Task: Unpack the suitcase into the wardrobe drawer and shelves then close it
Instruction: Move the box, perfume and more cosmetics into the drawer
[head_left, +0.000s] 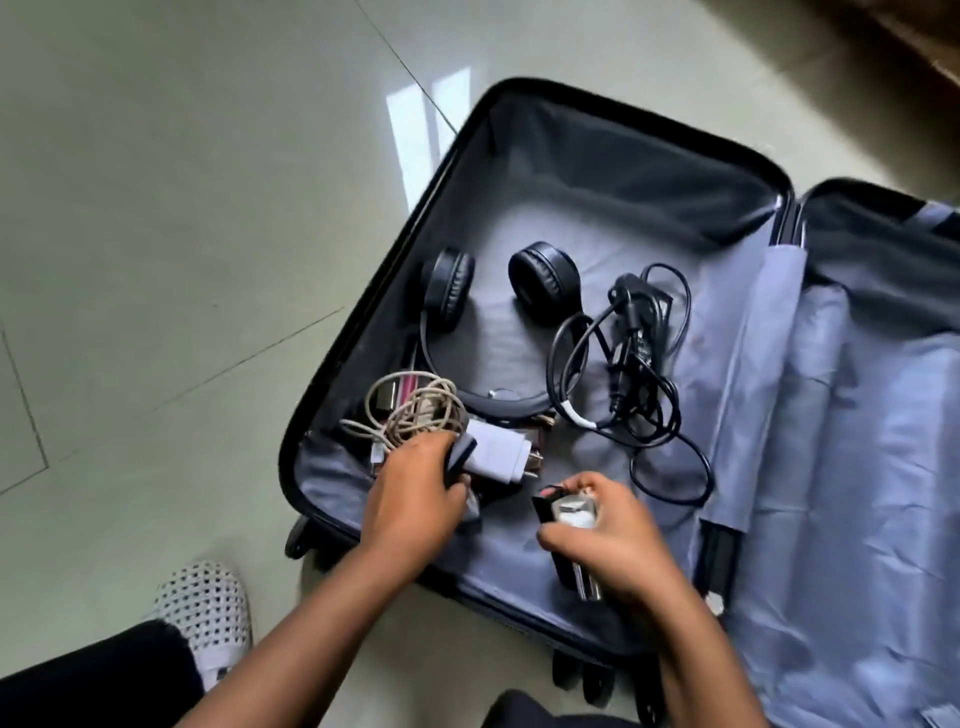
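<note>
Gathering the small electronics cleanly probably means lifting cord and plug together so nothing snags the headphones (493, 332). In the open suitcase (363, 291) on the floor, the left hand (415, 499) curls around a dark item beside the white charger (498, 452) and pale cable coil (410, 410). The right hand (602, 530) grips 1 clear bottle (574, 514).

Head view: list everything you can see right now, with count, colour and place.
suitcase: one, black shell, grey lining, open on floor
headphones: one pair, black, left half of suitcase
black cable bundle: one, right of headphones
beige cable coil: one, near left hand
white charger: one, beside left hand
shoe: one, white with dark dots, on floor
left hand: grips a dark item
right hand: holds a black and silver item
</note>
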